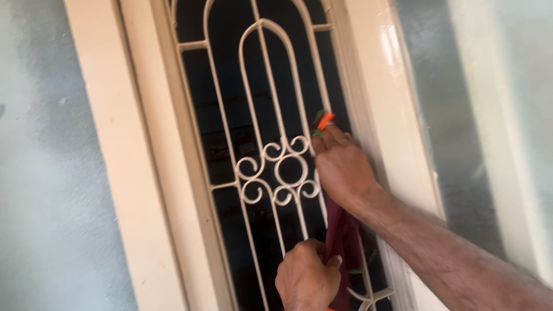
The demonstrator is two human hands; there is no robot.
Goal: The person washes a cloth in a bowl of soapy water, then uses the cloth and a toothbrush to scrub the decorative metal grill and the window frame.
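Note:
A cream metal window grille (271, 103) with curled scrollwork (282, 170) fills a tall, dark window opening. My right hand (340, 167) is pressed against the grille's right bars, closed on the top of a dark maroon cloth (344, 242) that shows an orange and green edge (324, 121) above my fingers. The cloth hangs down along the bars. My left hand (308, 276) grips its lower part near the bottom of the grille.
A glossy cream window frame (144, 173) surrounds the grille, with its right jamb (391, 115) just behind my right forearm. Pale blue-grey wall (46, 173) lies to the left and right of the frame.

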